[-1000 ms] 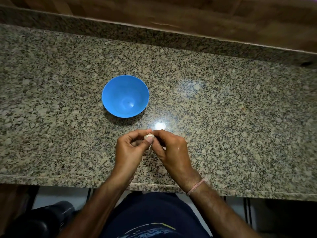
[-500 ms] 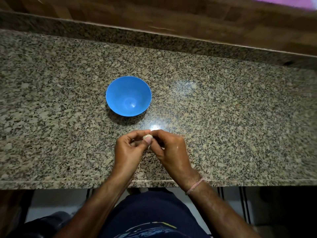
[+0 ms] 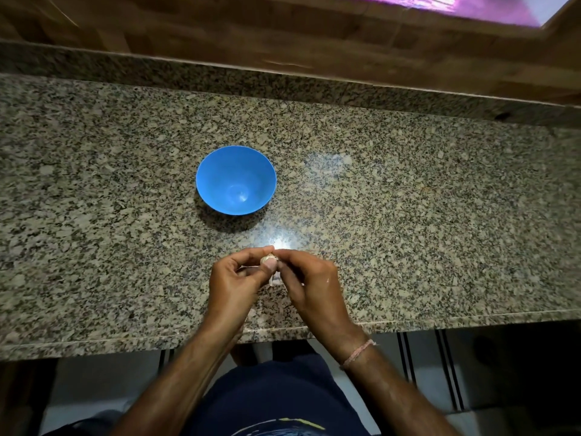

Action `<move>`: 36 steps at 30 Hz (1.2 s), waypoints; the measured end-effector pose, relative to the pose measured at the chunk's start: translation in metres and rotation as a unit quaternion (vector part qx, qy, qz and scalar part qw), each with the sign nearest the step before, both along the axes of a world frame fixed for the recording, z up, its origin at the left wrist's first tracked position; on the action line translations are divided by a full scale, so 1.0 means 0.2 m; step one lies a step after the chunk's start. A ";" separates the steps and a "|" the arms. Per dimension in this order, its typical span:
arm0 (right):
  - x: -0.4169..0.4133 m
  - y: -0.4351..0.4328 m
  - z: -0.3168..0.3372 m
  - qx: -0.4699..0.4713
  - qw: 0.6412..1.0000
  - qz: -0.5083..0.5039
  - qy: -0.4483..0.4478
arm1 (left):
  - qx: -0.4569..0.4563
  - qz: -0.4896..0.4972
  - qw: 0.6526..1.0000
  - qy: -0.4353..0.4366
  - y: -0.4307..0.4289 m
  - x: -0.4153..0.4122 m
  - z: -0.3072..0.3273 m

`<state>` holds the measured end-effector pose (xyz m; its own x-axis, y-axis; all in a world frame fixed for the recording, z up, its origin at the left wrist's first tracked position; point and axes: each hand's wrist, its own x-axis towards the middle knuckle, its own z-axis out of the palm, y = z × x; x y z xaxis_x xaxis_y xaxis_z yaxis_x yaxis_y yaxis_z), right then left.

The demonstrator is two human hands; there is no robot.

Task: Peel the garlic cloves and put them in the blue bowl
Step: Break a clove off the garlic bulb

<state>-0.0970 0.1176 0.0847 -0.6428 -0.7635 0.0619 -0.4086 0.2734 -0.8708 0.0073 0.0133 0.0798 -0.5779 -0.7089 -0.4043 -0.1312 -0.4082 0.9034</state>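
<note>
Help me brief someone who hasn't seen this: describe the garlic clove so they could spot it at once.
On the speckled granite countertop stands a blue bowl. Nearer the front edge than the bowl, the left hand and right hand meet fingertip to fingertip. The garlic clove is the small pale lump pinched between them, the only thing either hand holds.

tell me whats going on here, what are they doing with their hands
A person at a granite counter is peeling garlic. The left hand and the right hand both pinch one small garlic clove between them, above the counter near its front edge. A bit of pale skin seems to hang below it. The blue bowl stands behind the hands and looks empty.
</note>
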 end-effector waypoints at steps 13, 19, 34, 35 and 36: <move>-0.21 0.02 -0.27 0.052 0.956 -0.138 -0.254 | -0.230 -0.070 0.956 -0.168 -0.14 -0.17 -0.29; -0.26 0.05 -0.35 0.145 0.967 -0.104 -0.184 | -0.393 -0.152 0.878 -0.226 -0.13 -0.25 -0.40; -0.27 -0.03 -0.34 0.256 0.962 -0.061 -0.072 | -0.409 -0.128 0.848 -0.311 0.09 -0.04 -0.47; -0.26 -0.04 -0.34 0.264 0.961 -0.061 -0.056 | -0.407 -0.127 0.850 -0.310 0.09 -0.03 -0.47; -0.25 -0.05 -0.34 0.271 0.960 -0.060 -0.040 | -0.405 -0.127 0.851 -0.309 0.08 -0.03 -0.47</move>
